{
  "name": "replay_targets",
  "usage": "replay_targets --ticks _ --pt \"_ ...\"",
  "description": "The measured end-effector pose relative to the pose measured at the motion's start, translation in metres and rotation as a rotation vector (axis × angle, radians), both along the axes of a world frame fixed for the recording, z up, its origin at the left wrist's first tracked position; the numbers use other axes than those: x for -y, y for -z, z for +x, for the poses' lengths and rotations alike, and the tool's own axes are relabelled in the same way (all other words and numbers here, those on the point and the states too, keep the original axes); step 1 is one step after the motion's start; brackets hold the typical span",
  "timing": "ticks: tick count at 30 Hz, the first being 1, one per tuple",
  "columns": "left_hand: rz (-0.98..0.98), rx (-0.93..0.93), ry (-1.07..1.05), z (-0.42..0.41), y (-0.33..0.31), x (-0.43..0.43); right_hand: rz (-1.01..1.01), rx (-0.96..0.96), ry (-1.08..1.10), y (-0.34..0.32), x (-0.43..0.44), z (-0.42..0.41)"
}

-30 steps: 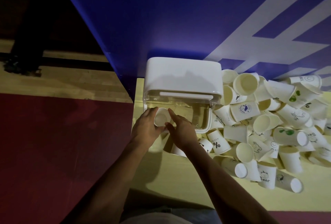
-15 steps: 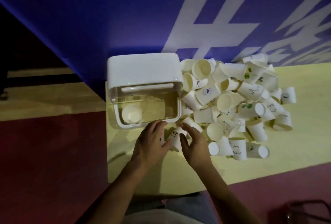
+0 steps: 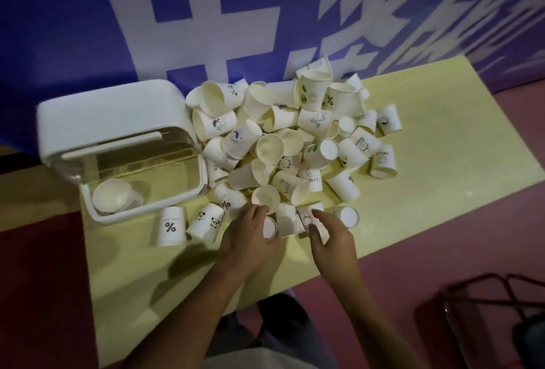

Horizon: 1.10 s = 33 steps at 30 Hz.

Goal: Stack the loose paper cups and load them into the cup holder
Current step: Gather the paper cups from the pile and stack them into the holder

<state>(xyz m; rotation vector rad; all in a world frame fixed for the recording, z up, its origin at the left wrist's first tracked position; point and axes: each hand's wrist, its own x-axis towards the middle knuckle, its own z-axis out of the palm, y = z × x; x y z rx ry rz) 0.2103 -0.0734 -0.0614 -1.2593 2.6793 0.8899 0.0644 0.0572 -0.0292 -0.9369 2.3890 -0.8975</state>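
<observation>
Reaching at the 6 o'clock edge of the cup pile (image 3: 283, 144) on the tabletop (image 3: 442, 132), we clamp the grip of our left hand (image 3: 250, 234) round a lying cup (image 3: 269, 227); the grip of our right hand (image 3: 331, 240) pinches a printed cup (image 3: 305, 219). At 9 o'clock, the cup holder (image 3: 112, 112) contains a single cup (image 3: 113, 196).

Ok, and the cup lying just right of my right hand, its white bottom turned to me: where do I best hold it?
I would hold the cup round its side wall, just behind the bottom, coming from above and the right. It lies on its side at the near edge of the pile, mouth turned into the other cups, so only the wall is free.
</observation>
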Motion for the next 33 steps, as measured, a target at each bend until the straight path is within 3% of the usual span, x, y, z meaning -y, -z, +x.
replay_targets --ticks 8,13,19,21,23,27,33 --pt "0.036 0.227 -0.170 -0.026 0.005 -0.027 0.067 -0.081 -0.032 0.021 -0.039 -0.075" --pt "0.095 0.004 -0.426 -0.009 -0.018 -0.032 0.362 -0.133 -0.153 0.037 -0.037 -0.108" --pt "0.585 -0.379 -0.989 0.007 -0.035 -0.031 0.601 -0.094 -0.275 0.048 -0.019 -0.117" --pt "0.849 -0.688 -1.200 0.009 -0.030 -0.028 0.553 -0.053 -0.193 0.044 -0.017 -0.116" --pt "1.079 -0.913 -1.267 0.010 -0.028 -0.027 0.459 0.025 -0.058 0.038 -0.017 -0.116" --pt "1.253 -1.040 -1.142 0.016 -0.029 -0.023 0.225 0.108 0.102 0.022 -0.021 -0.114" --pt "1.274 -1.099 -1.023 0.042 -0.028 -0.011 0.039 0.635 0.349 0.006 -0.014 -0.085"
